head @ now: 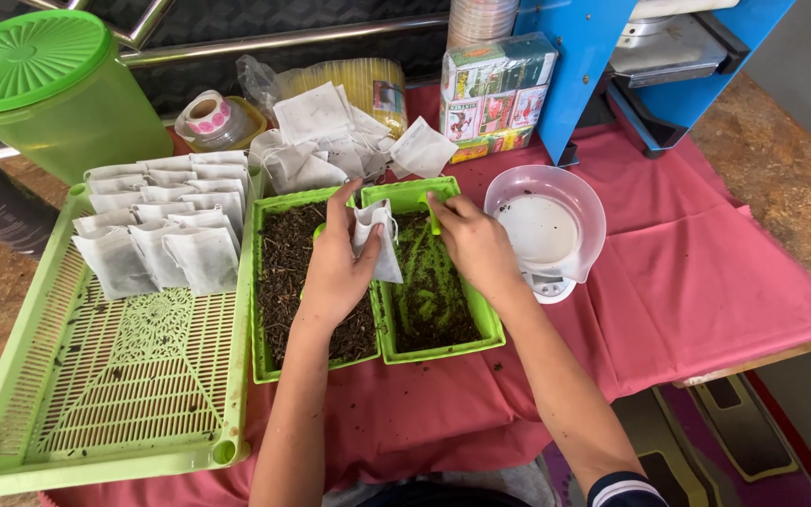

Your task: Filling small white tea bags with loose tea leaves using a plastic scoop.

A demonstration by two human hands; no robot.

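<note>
Tea-packing stall: sachets (157, 239), sealing machine (650, 47)

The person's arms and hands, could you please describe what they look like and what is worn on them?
Both forearms are bare from the wrist up. The left hand and right hand wear no gloves, and no rings or watch show. Near the right elbow sits a dark sleeve edge with a thin white stripe.

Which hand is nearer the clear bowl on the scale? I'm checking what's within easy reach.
The right hand. It is over the right green tray, just left of the clear bowl. The left hand, holding a white filter bag, is farther left, over the other tray.
</note>
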